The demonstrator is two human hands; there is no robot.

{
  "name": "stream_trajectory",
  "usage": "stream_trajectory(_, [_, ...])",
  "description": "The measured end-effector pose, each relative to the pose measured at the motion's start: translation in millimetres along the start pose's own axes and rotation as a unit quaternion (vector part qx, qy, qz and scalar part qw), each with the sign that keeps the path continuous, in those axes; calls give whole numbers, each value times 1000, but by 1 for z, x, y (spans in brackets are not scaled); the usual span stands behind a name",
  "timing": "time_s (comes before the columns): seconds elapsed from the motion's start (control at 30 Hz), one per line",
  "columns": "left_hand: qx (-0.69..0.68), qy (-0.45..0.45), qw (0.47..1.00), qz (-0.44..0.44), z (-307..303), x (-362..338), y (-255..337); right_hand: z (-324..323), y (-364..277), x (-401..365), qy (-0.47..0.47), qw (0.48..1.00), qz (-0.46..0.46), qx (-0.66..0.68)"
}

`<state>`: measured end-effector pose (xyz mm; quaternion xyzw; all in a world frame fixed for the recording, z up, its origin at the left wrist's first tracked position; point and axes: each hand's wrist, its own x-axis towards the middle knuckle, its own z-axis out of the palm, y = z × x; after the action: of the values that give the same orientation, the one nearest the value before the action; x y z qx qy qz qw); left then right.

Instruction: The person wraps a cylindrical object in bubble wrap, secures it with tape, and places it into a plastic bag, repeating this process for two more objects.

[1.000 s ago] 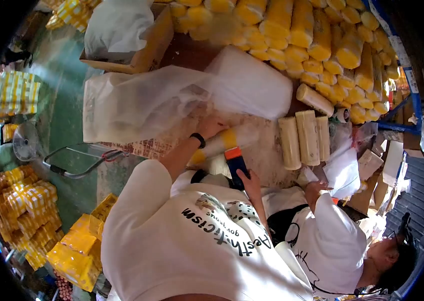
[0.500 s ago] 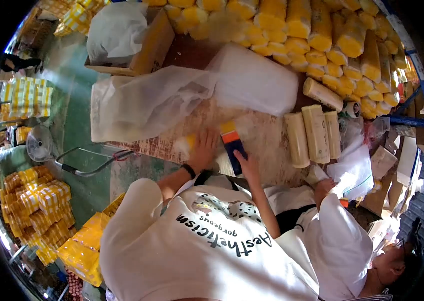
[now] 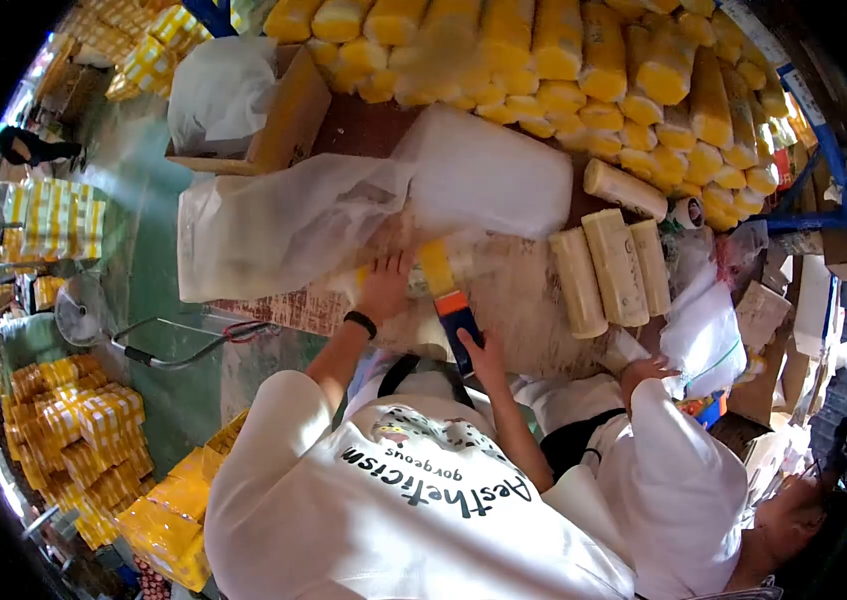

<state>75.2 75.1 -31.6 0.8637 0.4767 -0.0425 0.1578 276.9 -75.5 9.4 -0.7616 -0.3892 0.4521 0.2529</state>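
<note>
one blue-and-orange handheld tool (image 3: 456, 330) is gripped in the right hand (image 3: 484, 355), best kept steady while the open left hand (image 3: 383, 290), fingers spread, bears lightly on the blurred, yellow-banded bundle (image 3: 435, 266) on the desk (image 3: 523, 310). compared with the earlier frame, the tool sits nearer the body, with more of the yellow band visible past its orange end.

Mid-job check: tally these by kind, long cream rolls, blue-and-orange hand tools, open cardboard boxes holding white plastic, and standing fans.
Long cream rolls: 4 (three side by side, one by the yellow stack)
Blue-and-orange tool: 1
Open cardboard box: 1
Fan: 1
Total: 7
</note>
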Motion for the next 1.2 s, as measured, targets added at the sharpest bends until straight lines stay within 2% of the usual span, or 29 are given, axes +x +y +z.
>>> stream_trajectory(0.07, [-19, -30, 999, -6, -7, 4, -3, 6, 10, 4, -2, 999, 32, -3])
stream_trajectory(0.17, [8, 71, 997, 1, -21, -8, 13, 0, 12, 5, -1, 999, 29, -39])
stream_trajectory(0.27, [-108, 10, 994, -9, 12, -31, 20, -19, 19, 6, -35, 994, 34, -99])
stream_trajectory(0.3, [-119, -17, 992, -25, 4, -41, 28, -24, 26, 3, -58, 990, 46, -123])
stream_trajectory(0.33, [-131, -46, 989, -42, -15, -51, 40, -40, 4, -12, -95, 991, 46, -86])
stream_trajectory(0.37, [-142, -75, 985, -60, -25, -58, 46, -40, 7, -13, -91, 991, 40, -86])
stream_trajectory(0.4, [-191, -43, 979, -50, -13, -61, 40, -37, 13, -14, -87, 992, 34, -86])
stream_trajectory(0.43, [-203, -58, 976, -57, -19, -59, 36, -30, 22, -14, -84, 992, 30, -85])
stream_trajectory(0.5, [-230, -85, 967, -72, -30, -48, 28, -9, 41, -1, -39, 996, -11, -84])
stream_trajectory(0.6, [-105, 171, 980, -6, 6, -51, 4, -8, -11, 22, -64, 992, 21, -109])
stream_trajectory(0.67, [12, 134, 991, -29, 6, -62, 23, -7, -42, 33, -54, 986, 15, -160])
stream_trajectory(0.7, [70, 111, 990, -43, 6, -67, 31, -8, -50, 39, -57, 989, 17, -138])
stream_trajectory(0.77, [95, 115, 987, -57, 26, -56, 23, -1, -58, 43, -69, 993, 24, -91])
stream_trajectory(0.8, [108, 114, 986, -61, 33, -51, 16, 12, -23, 59, -44, 987, -14, -151])
stream_trajectory(0.9, [16, -6, 997, -77, 19, -38, 4, 10, -14, 30, -34, 997, -58, -32])
stream_trajectory(0.93, [22, -12, 997, -73, 7, -35, 3, 0, -15, 19, -67, 996, -13, -51])
stream_trajectory(1.03, [-78, 15, 996, -43, -29, -31, -10, -4, 22, 9, -32, 993, 22, -114])
stream_trajectory(1.07, [-96, -44, 993, -44, -27, -24, -19, -1, 29, 9, -13, 993, 22, -115])
stream_trajectory(1.13, [-129, -161, 978, -43, -19, -6, -33, -1, -12, 13, -34, 993, 36, -111])
stream_trajectory(1.2, [-132, -82, 987, -44, -15, -22, -24, -4, -45, 12, -63, 993, 47, -90])
